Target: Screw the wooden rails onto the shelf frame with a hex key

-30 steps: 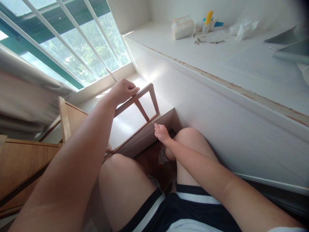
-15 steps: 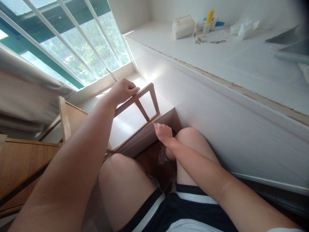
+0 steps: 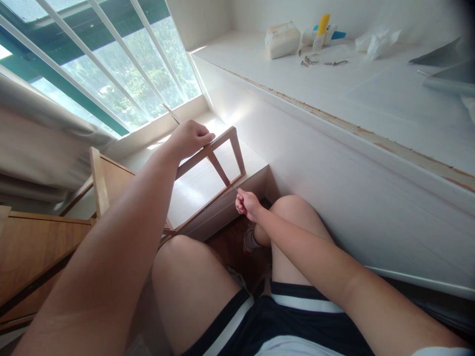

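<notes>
Left hand (image 3: 193,134): fingers curled closed on the upper bar of a wooden frame (image 3: 218,169) at the ledge's (image 3: 191,200) front edge. Right hand (image 3: 248,203): fingers pinched around a thin rod (image 3: 235,188), just below the frame's lower bar.

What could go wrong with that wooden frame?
The thin tool in the right hand might slip and scratch the frame, since its tip is right by the lower bar. If the left hand on the top bar let go, the frame might wobble. The loose screws on the shelf could get lost if bumped.
</notes>
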Motion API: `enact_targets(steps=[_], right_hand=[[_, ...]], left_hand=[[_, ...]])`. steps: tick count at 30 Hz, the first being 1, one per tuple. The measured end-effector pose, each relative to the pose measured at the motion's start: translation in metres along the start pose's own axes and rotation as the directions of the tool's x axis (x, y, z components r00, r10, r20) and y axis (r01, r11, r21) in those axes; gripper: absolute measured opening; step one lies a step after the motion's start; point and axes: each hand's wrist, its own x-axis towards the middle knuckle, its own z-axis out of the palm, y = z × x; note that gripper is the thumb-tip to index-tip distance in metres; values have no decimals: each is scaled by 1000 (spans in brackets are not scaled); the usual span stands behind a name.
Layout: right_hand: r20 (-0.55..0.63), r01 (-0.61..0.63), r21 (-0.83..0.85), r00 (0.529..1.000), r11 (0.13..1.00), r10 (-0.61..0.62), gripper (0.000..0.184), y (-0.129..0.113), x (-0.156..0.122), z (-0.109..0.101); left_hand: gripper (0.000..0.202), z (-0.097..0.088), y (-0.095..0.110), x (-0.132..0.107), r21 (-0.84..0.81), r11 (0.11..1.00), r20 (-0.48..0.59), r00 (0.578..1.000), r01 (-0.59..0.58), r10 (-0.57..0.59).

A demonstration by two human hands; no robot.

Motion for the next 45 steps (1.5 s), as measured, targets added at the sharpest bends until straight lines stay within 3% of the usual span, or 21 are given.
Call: enact_targets(steps=[4,9,21,27,33,39,45], right_hand=[[111,-96,178,991,979,77,40,-4,-2,-3],[150,-163,285,981,945,124,39,-3,-5,-5],[25,-60,267,998,962,56,40,-2,-8,1],[-51,32,122,998,992,-26,40,-5,-6,2],[-169,141,-157,971,978,-167,42,3,-1,1],[-232,178,-492,917,852,-326,49,7,1,-5],[-226,140,-687,892,713,-392,46,2,-1,-5]], left_hand=[[33,-1,2,0,13,1000,1,1000,-8,8],[36,-1,5,-2,-1,1000,0,1000,-12,12],[37,-1,9,-4,9,1000,-7,1000,-2,2],[37,-2,9,-3,-4,1000,-2,1000,3,-3],[37,-2,10,-3,-9,1000,0,1000,-4,4],[38,-2,11,-4,-15,1000,-6,1000,-4,4],[38,-2,9,-3,1,1000,1,1000,3,-3]])
